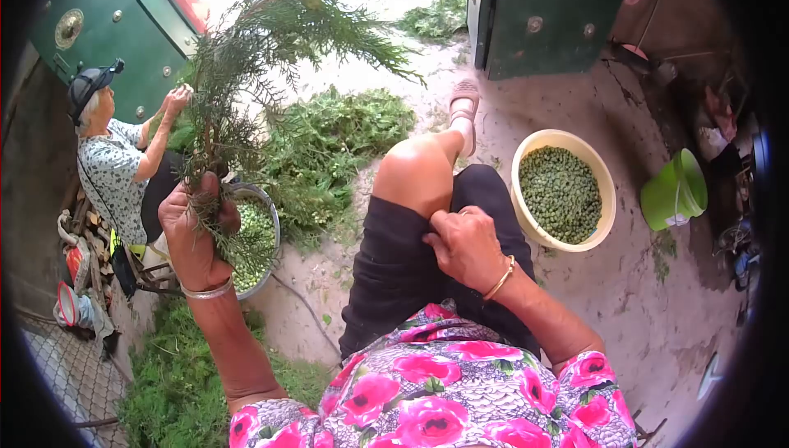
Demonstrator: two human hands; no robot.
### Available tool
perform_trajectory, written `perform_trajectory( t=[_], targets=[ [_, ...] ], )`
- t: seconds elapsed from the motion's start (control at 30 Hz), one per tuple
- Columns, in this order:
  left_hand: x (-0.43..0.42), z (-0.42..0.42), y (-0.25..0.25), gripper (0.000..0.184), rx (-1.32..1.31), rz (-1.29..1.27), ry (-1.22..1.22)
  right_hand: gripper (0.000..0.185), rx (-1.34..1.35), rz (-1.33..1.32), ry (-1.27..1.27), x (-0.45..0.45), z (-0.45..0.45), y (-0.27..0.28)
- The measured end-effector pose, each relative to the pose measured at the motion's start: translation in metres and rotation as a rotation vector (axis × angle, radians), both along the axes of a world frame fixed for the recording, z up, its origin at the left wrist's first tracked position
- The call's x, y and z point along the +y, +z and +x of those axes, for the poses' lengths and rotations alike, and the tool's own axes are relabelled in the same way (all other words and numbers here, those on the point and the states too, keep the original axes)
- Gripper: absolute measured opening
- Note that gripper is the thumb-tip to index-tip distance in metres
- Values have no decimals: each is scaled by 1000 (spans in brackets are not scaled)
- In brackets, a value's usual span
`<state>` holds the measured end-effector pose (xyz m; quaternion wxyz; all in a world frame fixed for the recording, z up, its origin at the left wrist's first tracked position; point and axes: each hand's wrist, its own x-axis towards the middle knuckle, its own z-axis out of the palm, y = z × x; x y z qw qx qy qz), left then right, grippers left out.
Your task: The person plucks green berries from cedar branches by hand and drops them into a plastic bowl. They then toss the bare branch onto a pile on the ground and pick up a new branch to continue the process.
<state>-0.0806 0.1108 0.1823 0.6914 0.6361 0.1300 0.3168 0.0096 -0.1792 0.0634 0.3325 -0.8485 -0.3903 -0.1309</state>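
Note:
My left hand is raised at the left, its fingers wrapped round the stem of a leafy evergreen branch. The branch stands upright, and its top droops to the right. Behind my left hand is a basin of pale green seed cones, partly hidden. My right hand rests on my dark shorts above the knee, fingers curled in; whatever they hold, if anything, is hidden. To its right, a cream tub holds many small green cones.
A co-worker sits at the left, hands raised by greenery. Cut branches are heaped in front, with another pile at lower left. A lime green bucket stands at the right. Green doors frame the bright doorway, where another person's legs show.

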Motion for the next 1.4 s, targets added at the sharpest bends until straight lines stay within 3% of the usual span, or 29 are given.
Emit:
perform_trajectory(
  t=[0.07,0.23,0.33,0.37,0.43,0.5,0.57,0.6,0.73,0.83,0.9,1.0,1.07,1.1,1.17,1.23,1.27,1.3,1.37,1.4],
  targets=[
    [-8,0,2,18,-10,-4,20,14,-52,-53,77,1,10,-5],
    [-12,-11,0,18,-52,46,13,6,-258,201,-363,28,106,41],
    [-4,-19,-1,20,-43,-109,88,11,-184,280,-568,19,171,44],
    [1,-22,3,19,-46,-123,-38,12,-274,306,-500,9,182,45],
    [5,-32,4,24,-16,-168,-290,13,307,459,-296,-4,171,59],
    [-1,-28,2,24,-22,-246,-274,14,304,422,-288,-27,165,49],
    [4,-20,-1,25,-148,-413,-626,16,308,283,-343,-50,140,53],
    [0,-16,5,25,-137,-419,-682,16,366,274,-373,-61,130,53],
    [-18,5,14,35,-188,-599,-712,19,546,320,-358,-102,94,42],
    [-22,19,17,38,-160,-530,-845,26,538,258,-268,-92,74,28],
    [-19,26,18,36,-149,-529,-961,37,640,402,-173,-68,63,35],
    [-16,31,23,36,-131,-468,-1246,36,402,449,-91,-31,63,39],
    [-20,22,27,36,-130,-441,-1196,36,509,337,-99,-14,61,55],
    [-23,18,29,36,-123,-421,-1148,38,285,396,-29,-3,63,48],
    [-31,17,33,36,-178,-404,-1197,38,380,278,-76,-1,58,53],
    [-42,8,37,39,-135,-477,-978,36,434,327,-58,-4,54,46],
    [-46,8,36,40,-148,-584,-1139,36,488,321,-91,-14,57,45],
    [-45,6,32,40,-51,-585,-1061,37,563,315,-125,-25,59,38],
    [-44,-5,9,39,177,-891,-871,45,641,476,-81,-49,68,15],
    [-49,-14,-5,36,156,-817,-728,50,774,566,-117,-64,67,13]
  ],
)
